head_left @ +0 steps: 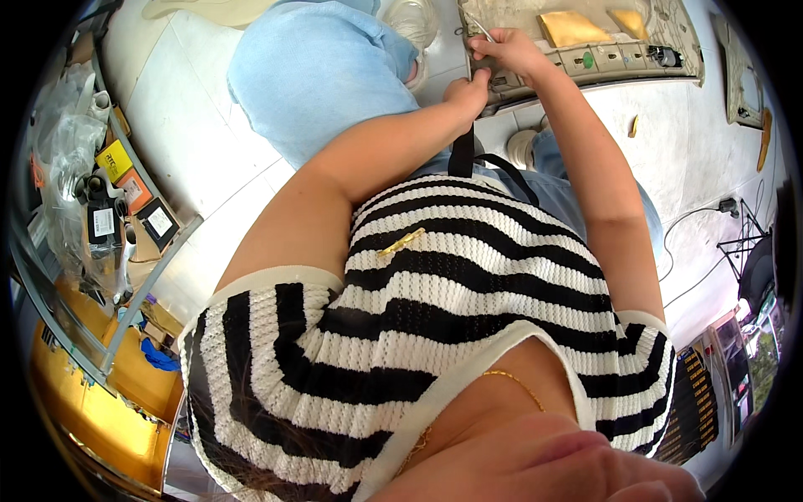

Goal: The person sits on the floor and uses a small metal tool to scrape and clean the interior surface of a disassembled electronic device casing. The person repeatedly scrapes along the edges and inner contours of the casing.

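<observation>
A grey-beige moulded panel (615, 60), like the inner side of a car door trim, lies at the top of the view. It has yellow foam pads (573, 28) stuck on it and clips along its near edge. My right hand (512, 55) is closed over the panel's left end, pinching a thin, silvery pointed tool (480, 28). My left hand (468, 94) is closed at the panel's near left corner, with the thumb up against the edge; its other fingers are mostly hidden.
Light blue trousers (322, 75) cover my bent leg beside the panel. At the left stands a metal-framed shelf (159, 251) with boxes and plastic bags (67, 134). Another panel (744, 79) is at the far right, above a cable (690, 213) on white floor tiles.
</observation>
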Motion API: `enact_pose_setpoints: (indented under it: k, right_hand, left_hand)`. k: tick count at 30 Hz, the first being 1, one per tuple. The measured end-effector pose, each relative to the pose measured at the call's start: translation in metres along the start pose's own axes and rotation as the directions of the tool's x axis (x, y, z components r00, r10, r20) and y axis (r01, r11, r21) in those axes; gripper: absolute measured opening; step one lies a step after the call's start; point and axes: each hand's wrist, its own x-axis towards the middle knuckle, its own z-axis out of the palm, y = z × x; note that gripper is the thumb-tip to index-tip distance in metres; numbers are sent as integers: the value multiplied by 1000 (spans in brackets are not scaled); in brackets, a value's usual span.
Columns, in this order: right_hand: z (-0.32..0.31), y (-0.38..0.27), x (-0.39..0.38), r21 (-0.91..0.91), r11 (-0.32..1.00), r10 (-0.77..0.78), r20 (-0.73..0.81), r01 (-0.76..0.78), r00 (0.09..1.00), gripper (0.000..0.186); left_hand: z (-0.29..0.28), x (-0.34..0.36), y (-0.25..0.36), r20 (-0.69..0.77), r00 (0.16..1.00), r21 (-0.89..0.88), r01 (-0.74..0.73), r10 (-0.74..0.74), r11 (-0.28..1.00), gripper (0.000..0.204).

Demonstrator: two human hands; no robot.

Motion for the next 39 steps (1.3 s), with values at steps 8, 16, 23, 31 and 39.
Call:
enact_pose_setpoints:
  k: [8,16,23,31,39]
  right_hand:
    - [-62,8,-30,-692,709,-294,-115,135,949,37]
    - [-72,16,-51,-897,438,-201,-28,64,979,37]
    - [-77,28,-52,-892,451,-199,-75,24,977,38]
    - [-80,38,-56,-860,510,-197,-118,-1,973,38]
    - [-81,33,-55,-871,491,-134,-66,9,989,37]
  left_hand:
    - [-6,19,-17,-75,991,170,-99,113,981,58]
    - [-11,13,-18,-1,969,396,-228,249,889,60]
    - [-10,-9,-5,24,970,434,-226,240,872,57]
    - [-4,-3,-13,85,959,408,-282,271,869,59]
    - [-6,-8,-11,84,969,302,-248,234,920,48]
